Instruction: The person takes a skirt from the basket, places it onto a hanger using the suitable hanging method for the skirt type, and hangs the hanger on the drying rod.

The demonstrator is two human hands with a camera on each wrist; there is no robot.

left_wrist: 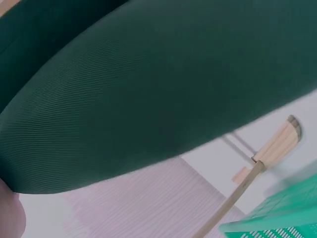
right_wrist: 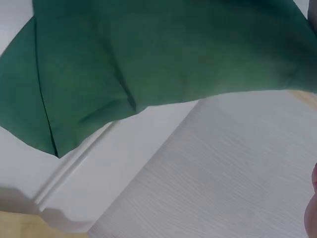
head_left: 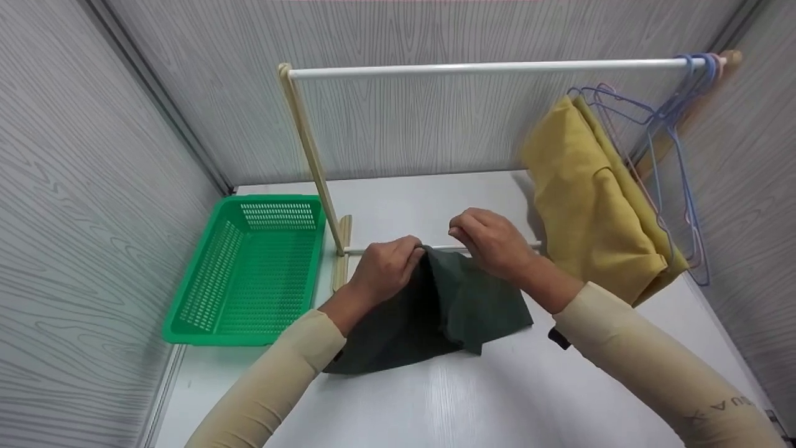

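A dark green cloth [head_left: 485, 305] hangs in folds over the table, its upper edge pinched by my left hand [head_left: 385, 267]. In the left wrist view the cloth [left_wrist: 163, 84] fills the upper part, with a bit of the left hand [left_wrist: 10, 213] at the edge. My right hand [head_left: 491, 242] is raised just above the cloth's right side, fingers curled, with nothing showing between them. The right wrist view has its fingertips [right_wrist: 311, 213] at the right edge, apart from the cloth [right_wrist: 163, 54].
A green plastic basket [head_left: 267, 267] stands to the left. Behind the hands, a rack with a white rail [head_left: 497, 68] and wooden posts [head_left: 311, 155] spans the table. Yellow cloths [head_left: 591, 199] hang at its right end, beside several blue and pink hangers [head_left: 678, 168].
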